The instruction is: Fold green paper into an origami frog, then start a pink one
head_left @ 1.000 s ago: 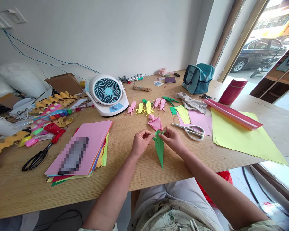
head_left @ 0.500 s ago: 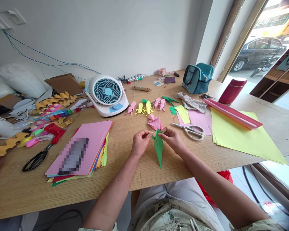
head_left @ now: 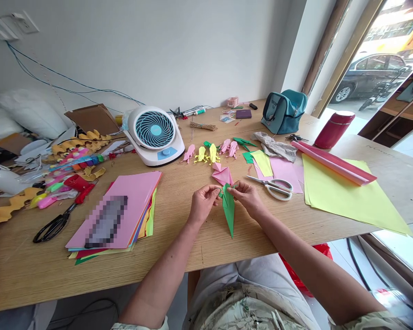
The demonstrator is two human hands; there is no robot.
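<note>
Above counter [head_left: 179, 247], L hand [head_left: 205, 201] & R hand [head_left: 247, 198], fingers pinched shut, grip upper end of green folded paper [head_left: 229, 211].

Car [head_left: 373, 75] cropped by window frame, lettering on teal bag [head_left: 284, 112] (seemingly printed) too small.

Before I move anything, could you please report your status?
Both hands pinching the green folded paper; pink folded paper just beyond; white-handled scissors lying to the right.

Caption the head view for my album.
Two hands, left and right, hold folded green paper near a pink folded piece.
</note>
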